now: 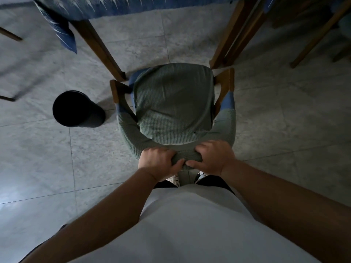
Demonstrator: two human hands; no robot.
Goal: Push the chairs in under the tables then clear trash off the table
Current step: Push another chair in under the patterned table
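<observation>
Grey tiled floor (pixel 284 114) lies bare on both sides of the green-cushioned chair (pixel 173 103), whose seat front sits just short of the table (pixel 133 6) edge with its blue patterned cloth, between two wooden table legs (pixel 98 48). A black round bin (pixel 76 109) stands just left of the chair's arm. The left hand (pixel 158 163) and right hand (pixel 210 158) are both closed around the chair's backrest top, thumbs nearly touching.
</observation>
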